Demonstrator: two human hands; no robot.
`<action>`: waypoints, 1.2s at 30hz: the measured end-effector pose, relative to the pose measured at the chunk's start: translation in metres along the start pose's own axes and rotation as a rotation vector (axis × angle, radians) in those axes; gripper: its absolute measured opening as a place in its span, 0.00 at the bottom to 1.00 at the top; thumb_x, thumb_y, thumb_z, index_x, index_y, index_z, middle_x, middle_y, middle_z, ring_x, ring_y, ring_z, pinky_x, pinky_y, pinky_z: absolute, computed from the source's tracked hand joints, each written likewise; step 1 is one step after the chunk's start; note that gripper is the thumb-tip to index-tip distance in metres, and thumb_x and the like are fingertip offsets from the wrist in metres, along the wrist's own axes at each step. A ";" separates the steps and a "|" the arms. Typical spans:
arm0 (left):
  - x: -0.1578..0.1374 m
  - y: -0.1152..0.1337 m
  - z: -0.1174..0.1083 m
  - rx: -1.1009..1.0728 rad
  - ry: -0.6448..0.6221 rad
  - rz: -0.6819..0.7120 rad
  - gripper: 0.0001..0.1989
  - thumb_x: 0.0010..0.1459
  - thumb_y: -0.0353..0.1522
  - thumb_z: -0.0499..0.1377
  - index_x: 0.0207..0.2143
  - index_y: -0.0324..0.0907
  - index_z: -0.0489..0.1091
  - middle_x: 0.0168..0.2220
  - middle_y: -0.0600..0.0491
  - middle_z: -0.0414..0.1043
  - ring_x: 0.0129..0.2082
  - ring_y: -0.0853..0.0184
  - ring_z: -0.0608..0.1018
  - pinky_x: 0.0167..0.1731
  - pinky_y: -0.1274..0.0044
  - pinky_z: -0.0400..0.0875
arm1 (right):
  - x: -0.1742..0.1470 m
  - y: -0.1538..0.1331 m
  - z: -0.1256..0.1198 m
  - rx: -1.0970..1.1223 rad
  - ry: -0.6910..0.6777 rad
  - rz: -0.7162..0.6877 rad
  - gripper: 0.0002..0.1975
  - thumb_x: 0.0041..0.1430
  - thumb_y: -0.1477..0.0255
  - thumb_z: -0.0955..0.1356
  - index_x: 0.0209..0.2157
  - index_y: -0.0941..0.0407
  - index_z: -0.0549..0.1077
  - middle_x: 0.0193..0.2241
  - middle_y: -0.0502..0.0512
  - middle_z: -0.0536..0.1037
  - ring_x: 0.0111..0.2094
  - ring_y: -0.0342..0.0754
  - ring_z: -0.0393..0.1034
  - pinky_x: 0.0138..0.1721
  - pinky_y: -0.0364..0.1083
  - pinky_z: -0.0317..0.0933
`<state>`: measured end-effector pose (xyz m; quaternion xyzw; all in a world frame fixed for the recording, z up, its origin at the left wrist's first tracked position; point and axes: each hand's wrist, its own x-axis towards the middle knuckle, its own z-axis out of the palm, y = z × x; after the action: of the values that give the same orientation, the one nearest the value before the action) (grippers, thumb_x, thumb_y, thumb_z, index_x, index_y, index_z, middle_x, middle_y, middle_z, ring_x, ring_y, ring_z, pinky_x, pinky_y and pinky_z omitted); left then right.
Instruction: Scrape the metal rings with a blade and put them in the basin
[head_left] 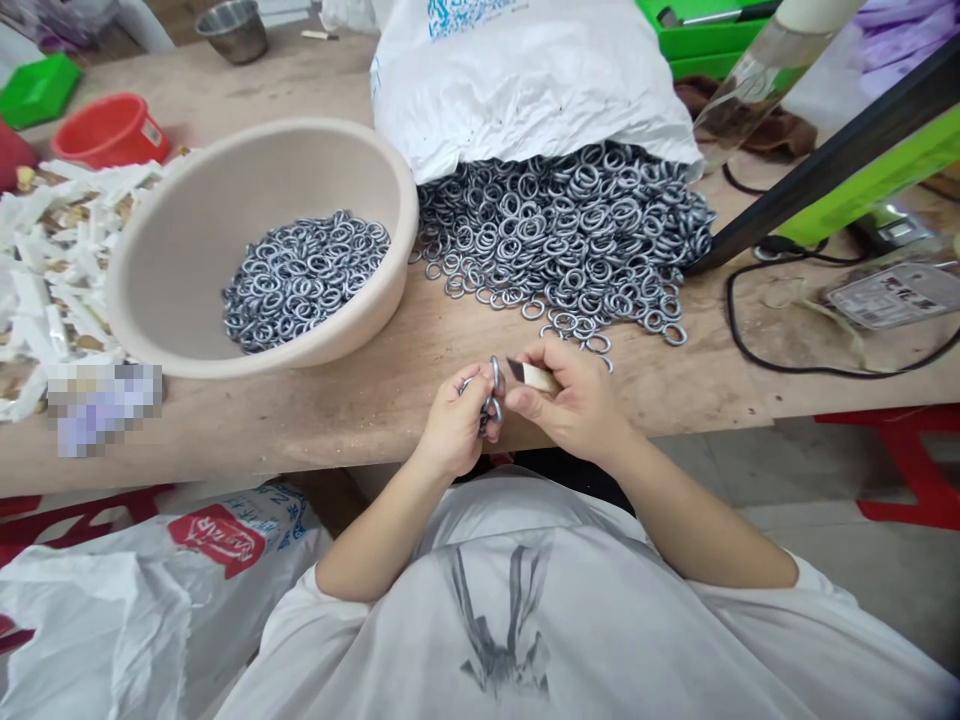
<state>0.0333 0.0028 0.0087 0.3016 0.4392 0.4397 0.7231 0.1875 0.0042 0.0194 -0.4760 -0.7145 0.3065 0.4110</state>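
Observation:
My left hand [455, 425] is closed around several dark grey rings [496, 408], one of them standing up between thumb and fingers. In my right hand [577, 400] is a short knife [538, 378] with a pale handle; its dark blade points at the rings, close to them. Whether the blade touches a ring, I cannot tell. Just beyond my hands, a large heap of the same rings [570, 230] spills from a white sack [525, 90] onto the wooden table [360, 420]. More rings [307, 280] lie in a big beige basin [180, 220] on the left.
White scraps [67, 260] are piled at the far left, near a red bowl [112, 130] and a green tray [39, 90]. A metal bowl [232, 30] stands at the back. On the right are a slanting black-and-green post [832, 170] and a black cable [780, 368].

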 end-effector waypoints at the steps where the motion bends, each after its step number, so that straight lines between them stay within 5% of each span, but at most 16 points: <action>1: 0.000 0.000 0.000 0.007 0.009 0.002 0.21 0.49 0.48 0.68 0.27 0.41 0.65 0.18 0.63 0.59 0.12 0.78 0.61 0.10 0.84 0.56 | -0.001 -0.001 -0.002 -0.085 -0.032 -0.035 0.22 0.64 0.50 0.65 0.33 0.55 0.72 0.27 0.51 0.73 0.28 0.45 0.65 0.31 0.45 0.53; 10: -0.001 -0.002 -0.003 0.070 0.016 0.014 0.20 0.51 0.48 0.66 0.26 0.42 0.65 0.16 0.62 0.59 0.12 0.78 0.61 0.11 0.84 0.55 | -0.004 -0.011 -0.005 -0.377 -0.159 -0.126 0.25 0.69 0.52 0.61 0.24 0.55 0.67 0.23 0.52 0.69 0.27 0.45 0.59 0.29 0.46 0.45; 16: -0.010 -0.004 -0.009 0.166 -0.144 -0.027 0.23 0.52 0.49 0.65 0.24 0.40 0.64 0.20 0.59 0.63 0.13 0.78 0.64 0.13 0.84 0.55 | 0.021 0.016 -0.020 -0.413 -0.094 0.148 0.25 0.68 0.54 0.61 0.22 0.54 0.67 0.18 0.49 0.66 0.22 0.45 0.57 0.27 0.46 0.43; 22: -0.010 0.007 -0.012 0.048 -0.100 -0.082 0.16 0.50 0.43 0.66 0.29 0.40 0.68 0.19 0.61 0.61 0.13 0.77 0.63 0.12 0.83 0.57 | 0.066 0.045 -0.018 -0.842 -0.064 0.260 0.12 0.62 0.62 0.70 0.39 0.56 0.78 0.41 0.65 0.79 0.35 0.56 0.71 0.31 0.47 0.50; 26: -0.006 0.012 -0.016 -0.024 -0.059 -0.066 0.10 0.48 0.34 0.62 0.34 0.41 0.71 0.17 0.63 0.60 0.12 0.76 0.63 0.12 0.82 0.56 | 0.080 0.049 -0.013 -0.911 -0.140 0.328 0.09 0.65 0.68 0.67 0.38 0.59 0.77 0.42 0.69 0.77 0.36 0.58 0.72 0.32 0.49 0.51; 29: -0.002 0.013 -0.019 -0.081 -0.024 -0.054 0.08 0.48 0.36 0.60 0.30 0.42 0.69 0.17 0.62 0.60 0.12 0.75 0.63 0.11 0.82 0.56 | 0.072 0.043 -0.015 -0.718 -0.106 0.285 0.09 0.65 0.68 0.67 0.31 0.57 0.72 0.35 0.62 0.75 0.32 0.53 0.67 0.32 0.49 0.51; 32: 0.002 0.011 -0.018 -0.093 -0.007 -0.051 0.13 0.50 0.42 0.61 0.28 0.41 0.68 0.18 0.61 0.61 0.13 0.75 0.64 0.12 0.82 0.56 | 0.051 0.028 -0.017 -0.152 -0.158 0.269 0.18 0.66 0.60 0.66 0.25 0.54 0.64 0.23 0.50 0.65 0.25 0.45 0.57 0.29 0.46 0.49; 36: 0.007 0.003 -0.012 0.044 0.009 0.065 0.25 0.50 0.53 0.65 0.28 0.41 0.66 0.19 0.61 0.63 0.13 0.76 0.65 0.12 0.83 0.57 | 0.021 0.005 -0.010 0.600 -0.365 0.479 0.26 0.57 0.44 0.68 0.27 0.53 0.62 0.18 0.41 0.53 0.19 0.39 0.43 0.19 0.42 0.40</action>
<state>0.0232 0.0112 0.0029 0.3293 0.4421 0.4546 0.6996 0.1939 0.0264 0.0261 -0.4257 -0.5239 0.6669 0.3155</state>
